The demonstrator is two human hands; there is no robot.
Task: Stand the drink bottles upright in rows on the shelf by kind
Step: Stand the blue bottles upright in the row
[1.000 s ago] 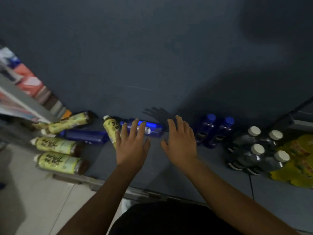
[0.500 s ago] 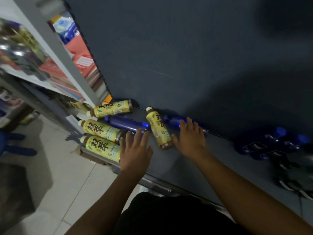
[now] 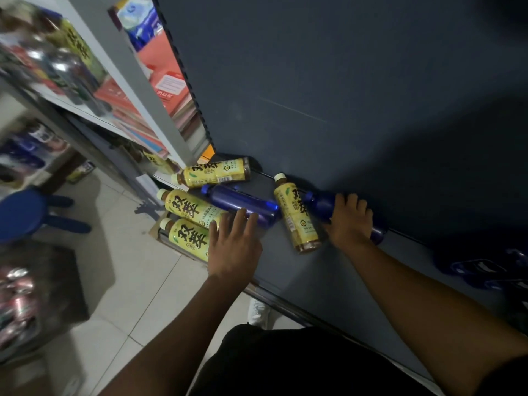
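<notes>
Several yellow-labelled tea bottles lie flat on the dark shelf [image 3: 328, 270]: one at the back [image 3: 214, 172], two at the left edge [image 3: 190, 208] [image 3: 187, 238], one in the middle [image 3: 297, 215]. A blue bottle [image 3: 240, 202] lies between them. My left hand [image 3: 233, 247] hovers with straight fingers over the left bottles, fingertips at the blue bottle's base. My right hand [image 3: 350, 221] grips a second blue bottle [image 3: 321, 204] lying against the back wall. Upright blue bottles [image 3: 480, 270] stand in shadow at the right.
A white shelving unit [image 3: 128, 90] with red boxes and packets stands to the left. A blue stool [image 3: 25, 212] and a dark box [image 3: 43, 284] sit on the tiled floor. The dark back panel [image 3: 343, 81] rises behind the shelf.
The view swung left and tilted. My right hand has moved onto the blue bottle by the wall and curled round it. My left hand has reached a little farther toward the left bottles.
</notes>
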